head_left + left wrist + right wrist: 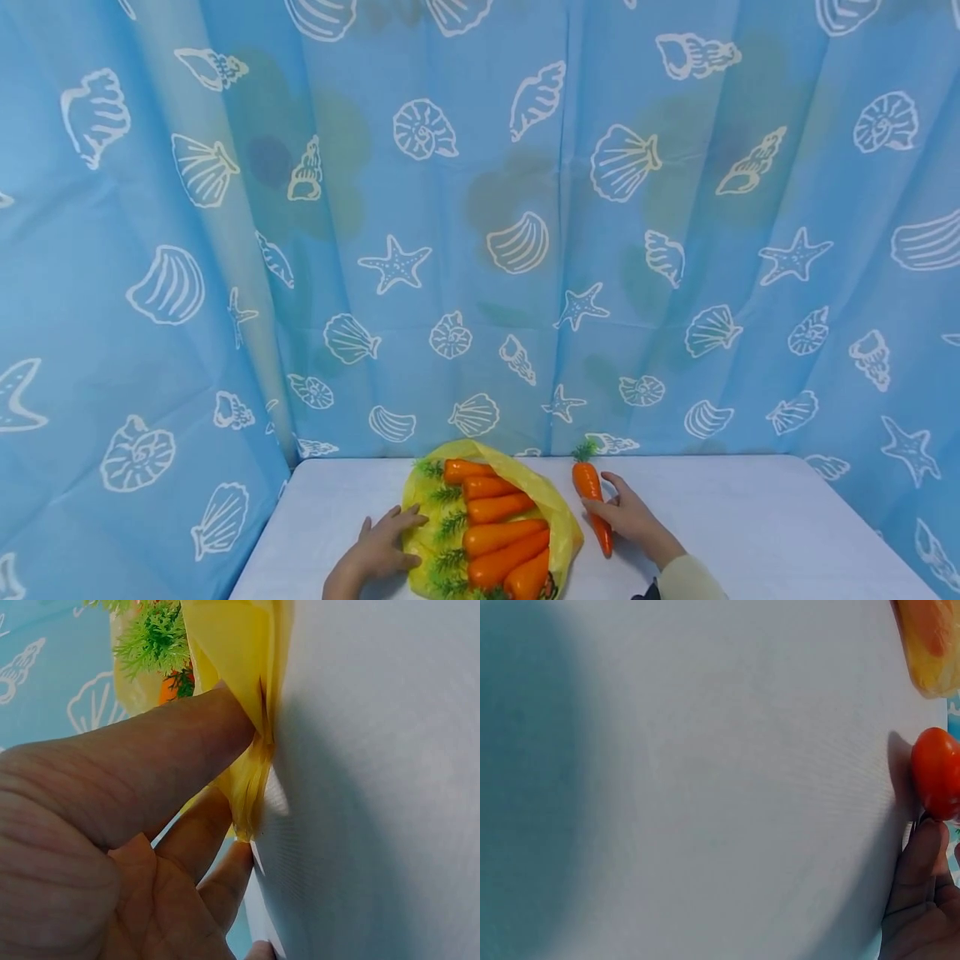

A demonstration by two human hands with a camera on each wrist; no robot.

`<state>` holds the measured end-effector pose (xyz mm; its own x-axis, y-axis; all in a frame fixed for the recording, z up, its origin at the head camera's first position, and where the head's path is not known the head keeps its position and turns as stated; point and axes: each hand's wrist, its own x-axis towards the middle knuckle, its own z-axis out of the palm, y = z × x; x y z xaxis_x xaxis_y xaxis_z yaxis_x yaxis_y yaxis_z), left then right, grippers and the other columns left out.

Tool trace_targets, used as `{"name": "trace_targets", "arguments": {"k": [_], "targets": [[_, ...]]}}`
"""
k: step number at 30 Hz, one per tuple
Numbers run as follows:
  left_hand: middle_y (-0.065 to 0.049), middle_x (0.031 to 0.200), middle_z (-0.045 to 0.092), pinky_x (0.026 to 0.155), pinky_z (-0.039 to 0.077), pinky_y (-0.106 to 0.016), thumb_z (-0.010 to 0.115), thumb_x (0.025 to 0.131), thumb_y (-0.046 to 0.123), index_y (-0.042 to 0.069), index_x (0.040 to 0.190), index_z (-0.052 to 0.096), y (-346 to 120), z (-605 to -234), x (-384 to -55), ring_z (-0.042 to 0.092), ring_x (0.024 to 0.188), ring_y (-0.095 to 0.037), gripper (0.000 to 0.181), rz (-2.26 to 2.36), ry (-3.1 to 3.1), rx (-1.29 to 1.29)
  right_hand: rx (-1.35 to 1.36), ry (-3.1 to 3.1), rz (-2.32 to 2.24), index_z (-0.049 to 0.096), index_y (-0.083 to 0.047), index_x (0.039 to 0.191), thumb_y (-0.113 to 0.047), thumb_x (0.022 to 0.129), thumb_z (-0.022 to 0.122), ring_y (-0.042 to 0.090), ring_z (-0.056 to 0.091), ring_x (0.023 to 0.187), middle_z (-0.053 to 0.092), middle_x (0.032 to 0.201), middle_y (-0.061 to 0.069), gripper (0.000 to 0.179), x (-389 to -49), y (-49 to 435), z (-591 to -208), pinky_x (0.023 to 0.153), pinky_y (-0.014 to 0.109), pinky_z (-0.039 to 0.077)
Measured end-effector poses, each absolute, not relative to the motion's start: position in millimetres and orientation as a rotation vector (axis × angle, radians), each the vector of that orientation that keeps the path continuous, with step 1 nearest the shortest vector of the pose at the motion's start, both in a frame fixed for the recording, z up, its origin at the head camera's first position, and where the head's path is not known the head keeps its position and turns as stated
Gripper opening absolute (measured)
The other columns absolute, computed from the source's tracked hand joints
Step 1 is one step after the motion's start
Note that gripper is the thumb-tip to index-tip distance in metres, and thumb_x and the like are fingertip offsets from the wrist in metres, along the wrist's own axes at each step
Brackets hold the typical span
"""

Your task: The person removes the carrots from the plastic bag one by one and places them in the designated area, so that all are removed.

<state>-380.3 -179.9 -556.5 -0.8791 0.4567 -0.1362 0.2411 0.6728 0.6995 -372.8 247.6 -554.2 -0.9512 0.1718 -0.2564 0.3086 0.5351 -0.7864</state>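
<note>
A yellow plastic bag (pixel 564 512) lies on the table with its mouth facing left and several orange carrots (pixel 504 537) in it, their green tops to the left. At the bag's left side is my left hand (pixel 381 546), fingers spread. Its thumb and fingers touch the crinkled bag edge (pixel 251 787); the thumb's tip is partly covered by the plastic. To the right of the bag, my right hand (pixel 630 515) holds a single carrot (pixel 587 481) between thumb and fingers, green top pointing away. Only that carrot's rounded orange side (pixel 936 774) shows in the right wrist view.
A white table (pixel 720 508) lies under everything. Close behind its far edge hangs a blue curtain (pixel 480 200) with white shell and starfish prints, which also runs along the left and right sides.
</note>
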Motion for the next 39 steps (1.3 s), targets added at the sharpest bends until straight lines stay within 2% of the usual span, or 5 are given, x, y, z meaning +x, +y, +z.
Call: {"name": "trace_targets", "arguments": {"k": [12,20,29,32,39], "targets": [[-0.019,0.153,0.044,0.104,-0.005,-0.083,0.077,0.082,0.025,0.014,0.134,0.060,-182.7,-555.8,-378.6,0.023,0.143,-0.055,0.056,1.037,2.583,0.600,0.404,2.627,-1.355,0.022,-0.002,0.151,-0.051,0.084,0.072,0.021,0.053,0.076,0.057,0.092,0.014,0.097,-372.9,248.1,-553.3,0.066,0.026,0.049],[-0.022,0.153,0.042,0.105,-0.004,-0.082,0.076,0.084,0.022,0.011,0.135,0.059,-180.3,-544.8,-372.9,0.022,0.142,-0.056,0.055,0.976,2.592,0.594,0.442,2.649,-1.279,0.017,0.002,0.150,-0.060,0.076,0.076,0.025,0.055,0.084,0.055,0.108,0.023,0.113,-371.5,250.0,-552.3,0.075,0.033,0.057],[-0.017,0.153,0.044,0.109,-0.005,-0.080,0.077,0.083,0.023,0.015,0.134,0.061,-178.9,-549.3,-376.9,0.024,0.144,-0.052,0.055,1.007,2.622,0.566,0.339,2.770,-1.168,0.017,0.002,0.150,-0.059,0.077,0.076,0.039,0.057,0.098,0.046,0.128,0.038,0.112,-371.0,256.4,-523.8,0.079,0.047,0.061],[-0.018,0.152,0.044,0.107,-0.005,-0.080,0.077,0.082,0.024,0.016,0.134,0.061,-179.8,-550.4,-378.4,0.024,0.143,-0.054,0.054,1.005,2.634,0.586,0.331,2.799,-1.165,0.016,0.001,0.150,-0.060,0.075,0.077,0.041,0.057,0.102,0.041,0.133,0.039,0.114,-370.3,261.6,-517.1,0.079,0.047,0.061],[-0.018,0.152,0.045,0.108,-0.004,-0.080,0.078,0.082,0.020,0.013,0.132,0.062,-179.0,-548.6,-374.7,0.024,0.144,-0.053,0.053,1.012,2.606,0.542,0.292,2.848,-1.104,0.017,0.002,0.150,-0.058,0.077,0.076,0.033,0.060,0.094,0.042,0.132,0.038,0.112,-363.6,272.6,-505.0,0.076,0.045,0.061]]}}
